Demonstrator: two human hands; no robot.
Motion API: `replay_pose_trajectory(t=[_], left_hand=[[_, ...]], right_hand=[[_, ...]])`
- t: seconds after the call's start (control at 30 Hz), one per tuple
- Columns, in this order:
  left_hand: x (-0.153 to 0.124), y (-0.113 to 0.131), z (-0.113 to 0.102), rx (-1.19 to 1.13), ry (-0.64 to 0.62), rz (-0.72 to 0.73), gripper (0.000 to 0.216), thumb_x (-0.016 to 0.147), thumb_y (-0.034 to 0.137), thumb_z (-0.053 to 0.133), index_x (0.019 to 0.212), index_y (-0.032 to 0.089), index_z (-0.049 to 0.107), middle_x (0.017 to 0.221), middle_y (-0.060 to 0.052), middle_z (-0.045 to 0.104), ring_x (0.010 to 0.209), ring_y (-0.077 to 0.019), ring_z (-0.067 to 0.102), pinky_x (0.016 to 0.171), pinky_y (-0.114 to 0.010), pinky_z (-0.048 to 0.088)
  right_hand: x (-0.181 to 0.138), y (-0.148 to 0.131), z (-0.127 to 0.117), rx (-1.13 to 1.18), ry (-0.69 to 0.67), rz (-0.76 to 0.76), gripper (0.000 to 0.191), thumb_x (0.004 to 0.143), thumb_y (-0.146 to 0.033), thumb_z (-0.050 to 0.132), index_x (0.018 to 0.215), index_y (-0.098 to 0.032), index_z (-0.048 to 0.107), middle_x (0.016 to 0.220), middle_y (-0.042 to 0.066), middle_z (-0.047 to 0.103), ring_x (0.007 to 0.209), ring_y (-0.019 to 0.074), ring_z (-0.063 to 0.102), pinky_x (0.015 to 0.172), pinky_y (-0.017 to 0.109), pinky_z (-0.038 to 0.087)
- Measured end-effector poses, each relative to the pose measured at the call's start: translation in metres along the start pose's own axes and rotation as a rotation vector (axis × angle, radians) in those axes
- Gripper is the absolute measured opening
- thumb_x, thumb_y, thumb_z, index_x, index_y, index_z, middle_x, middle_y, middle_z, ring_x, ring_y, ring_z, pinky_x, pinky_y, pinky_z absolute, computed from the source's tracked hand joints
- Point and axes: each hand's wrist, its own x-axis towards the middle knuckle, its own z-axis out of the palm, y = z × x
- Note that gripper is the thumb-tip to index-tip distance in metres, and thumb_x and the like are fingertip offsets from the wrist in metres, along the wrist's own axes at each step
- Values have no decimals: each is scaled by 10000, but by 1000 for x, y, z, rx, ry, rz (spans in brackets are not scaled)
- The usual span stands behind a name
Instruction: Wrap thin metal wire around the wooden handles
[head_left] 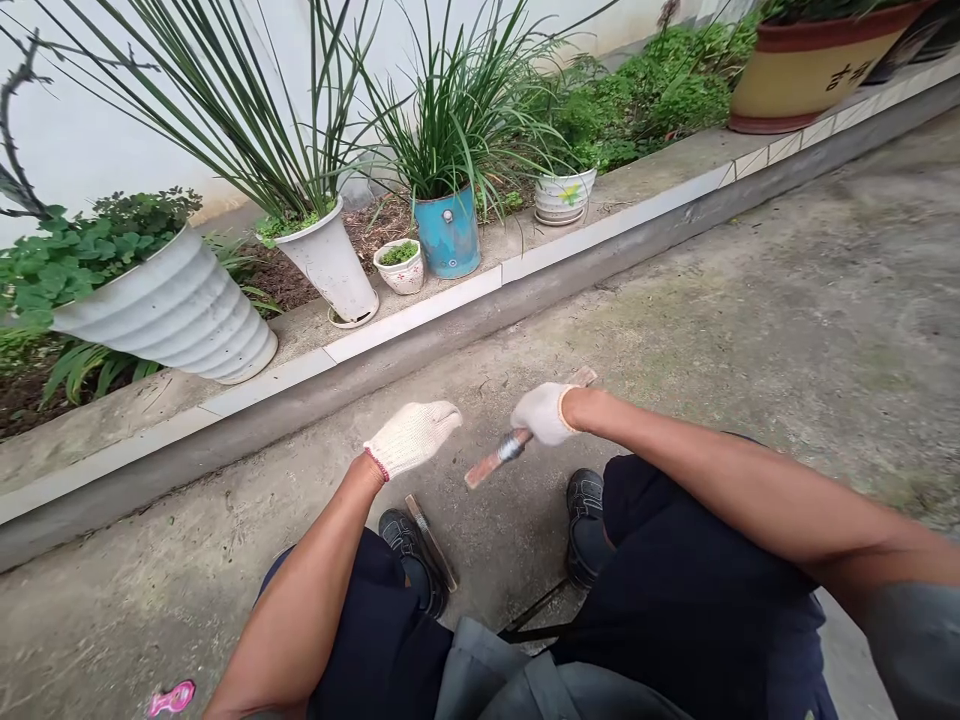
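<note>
Navy trousers (pixel 697 570), then right grip (pixel 541 413) clutching a wooden stick (pixel 484 473); silvery wrap (pixel 512 446) on, probably more to go; can't tell about left grip (pixel 411 438).

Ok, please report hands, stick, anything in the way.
Right hand gripping wooden stick. Left hand apart from it, contents unclear. Nothing visibly blocking hands; second stick beside left shoe.

Two gloved hands (pixel 412 438) (pixel 541 413), two wooden sticks (pixel 487 470) (pixel 433 545), two shoes (pixel 401 535) (pixel 585 497), one pink object (pixel 172 698), at least six pots (pixel 448 240)
</note>
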Motion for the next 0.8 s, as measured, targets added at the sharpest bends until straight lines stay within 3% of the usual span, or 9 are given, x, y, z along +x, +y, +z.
replay_pose_trajectory(t=[0.17, 0.27, 0.37, 0.47, 0.57, 0.67, 0.8], left_hand=[[2, -5, 7, -26, -43, -29, 429, 1072, 450, 371, 1027, 205, 721, 1065, -60, 760, 947, -214, 686, 840, -273, 465], [3, -2, 11, -55, -81, -60, 404, 1048, 461, 423, 980, 199, 723, 982, -58, 757, 895, -206, 673, 824, -267, 474], [4, 1, 12, -59, -89, -75, 387, 1027, 456, 460, 933, 184, 719, 858, -56, 733, 841, -207, 664, 803, -268, 480], [5, 5, 9, -82, -82, -80, 454, 1058, 471, 375, 922, 191, 705, 778, -41, 704, 763, -201, 652, 763, -277, 471], [6, 7, 8, -83, -80, -54, 468, 1071, 475, 338, 942, 205, 697, 790, -29, 706, 740, -189, 641, 747, -268, 455], [6, 6, 9, -22, -103, 22, 454, 1072, 451, 335, 964, 202, 699, 912, -42, 731, 804, -190, 649, 764, -261, 451], [3, 3, 10, 6, -94, 68, 486, 1083, 476, 304, 1014, 211, 705, 999, -43, 745, 868, -200, 667, 793, -267, 456]], right_hand=[[-20, -18, -5, 181, -29, -318, 151, 689, -300, 708, 800, -209, 660, 672, -47, 608, 649, 130, 545, 629, 254, 359], [-31, -16, -15, 300, 36, -368, 185, 737, -363, 678, 825, -212, 616, 652, -63, 574, 602, 111, 507, 580, 242, 313], [-35, -10, -28, 389, 275, -161, 216, 767, -397, 651, 865, -208, 612, 686, -42, 599, 598, 116, 505, 569, 245, 294], [-30, 4, -37, 460, 560, 100, 264, 802, -432, 620, 927, -199, 625, 765, 2, 649, 653, 141, 542, 592, 251, 313], [-22, 24, -39, 465, 701, 279, 308, 848, -468, 587, 981, -197, 647, 828, 43, 681, 718, 176, 588, 631, 264, 350], [-16, 43, -38, 379, 689, 438, 306, 892, -428, 562, 1055, -195, 675, 908, 98, 707, 786, 219, 638, 679, 292, 391], [-10, 46, -29, 197, 431, 508, 327, 816, -206, 617, 1131, -183, 700, 961, 145, 722, 816, 258, 677, 713, 338, 441]])
